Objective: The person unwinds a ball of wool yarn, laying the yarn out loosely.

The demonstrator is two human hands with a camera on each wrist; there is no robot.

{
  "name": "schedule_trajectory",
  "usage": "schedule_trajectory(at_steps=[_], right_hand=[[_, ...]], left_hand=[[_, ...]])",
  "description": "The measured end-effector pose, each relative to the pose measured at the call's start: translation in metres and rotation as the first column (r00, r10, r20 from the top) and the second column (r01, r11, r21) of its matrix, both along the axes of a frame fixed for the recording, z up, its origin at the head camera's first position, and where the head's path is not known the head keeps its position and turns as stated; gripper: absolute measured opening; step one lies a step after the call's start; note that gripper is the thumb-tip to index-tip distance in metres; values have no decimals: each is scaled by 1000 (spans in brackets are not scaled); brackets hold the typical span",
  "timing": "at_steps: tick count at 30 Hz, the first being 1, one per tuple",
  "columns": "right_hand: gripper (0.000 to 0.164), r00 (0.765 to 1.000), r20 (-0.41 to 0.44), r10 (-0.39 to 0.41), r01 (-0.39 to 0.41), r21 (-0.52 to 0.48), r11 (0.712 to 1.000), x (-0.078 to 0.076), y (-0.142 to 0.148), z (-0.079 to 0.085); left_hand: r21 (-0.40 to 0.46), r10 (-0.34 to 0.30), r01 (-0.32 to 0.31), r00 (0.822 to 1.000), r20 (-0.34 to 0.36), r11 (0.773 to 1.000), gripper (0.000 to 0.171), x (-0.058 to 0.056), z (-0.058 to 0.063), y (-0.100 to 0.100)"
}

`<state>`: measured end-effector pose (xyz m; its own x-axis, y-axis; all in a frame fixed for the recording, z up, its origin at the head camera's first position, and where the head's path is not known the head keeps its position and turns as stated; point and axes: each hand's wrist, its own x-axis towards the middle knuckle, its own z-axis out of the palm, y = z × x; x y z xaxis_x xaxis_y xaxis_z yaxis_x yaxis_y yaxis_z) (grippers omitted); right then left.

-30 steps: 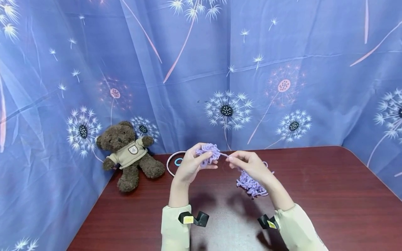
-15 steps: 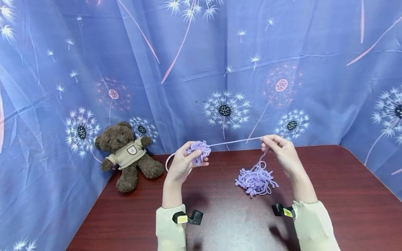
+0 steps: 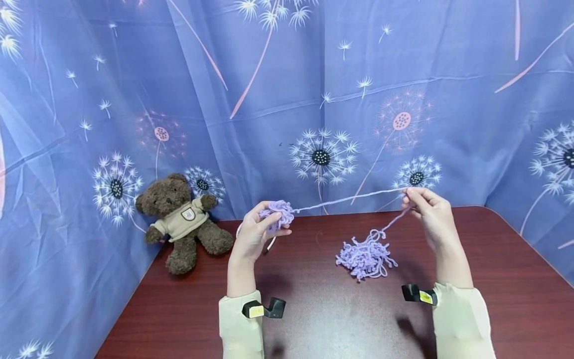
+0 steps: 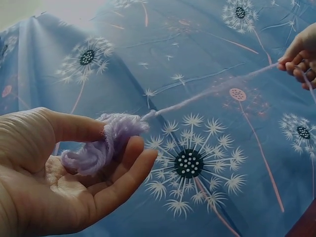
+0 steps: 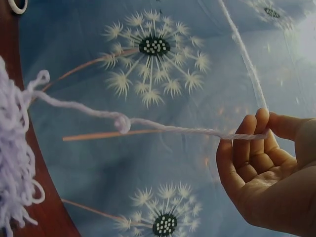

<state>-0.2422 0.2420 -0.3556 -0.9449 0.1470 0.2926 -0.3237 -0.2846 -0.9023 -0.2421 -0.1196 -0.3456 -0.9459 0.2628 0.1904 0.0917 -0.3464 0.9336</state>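
My left hand (image 3: 251,234) pinches a looped bundle of purple yarn (image 4: 116,140) between thumb and fingers, above the table's far edge. From that bundle a yarn strand (image 3: 345,200) stretches across to my right hand (image 3: 430,214), which pinches it between thumb and fingertips. Beyond the pinch, the strand slants down to a tangled purple yarn pile (image 3: 365,258) on the table between the hands. In the right wrist view a small knot (image 5: 122,124) shows on this lower stretch.
A brown teddy bear (image 3: 188,219) in a beige shirt leans at the table's left back corner. Behind the left hand lies a white ring-shaped cord (image 3: 271,244), mostly hidden. A blue dandelion-print curtain (image 3: 269,124) hangs behind the dark red table (image 3: 323,309).
My right hand has moved right and up, drawing the strand out long from the bundle. My left hand has shifted slightly left with the bundle. The yarn pile stays on the table.
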Motion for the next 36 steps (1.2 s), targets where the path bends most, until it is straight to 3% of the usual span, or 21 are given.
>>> schedule_trajectory(at_steps=[7, 14, 31, 36], right_hand=[[15, 1000, 0, -17, 17, -132, 991, -1, 15, -6], [10, 997, 6, -71, 70, -260, 963, 0, 28, -8], [13, 988, 69, -135, 148, -247, 958, -3, 35, -14], [12, 988, 85, -130, 146, -230, 962, -4, 36, -14]], left_hand=[[24, 30, -30, 1000, 6, 999, 24, 0, 0, -8], [43, 54, -54, 999, 2, 998, 28, 1, 1, -15], [40, 59, -58, 998, -4, 997, 30, -1, -3, -21], [4, 19, -19, 1000, -11, 1000, 30, -1, -3, -21]])
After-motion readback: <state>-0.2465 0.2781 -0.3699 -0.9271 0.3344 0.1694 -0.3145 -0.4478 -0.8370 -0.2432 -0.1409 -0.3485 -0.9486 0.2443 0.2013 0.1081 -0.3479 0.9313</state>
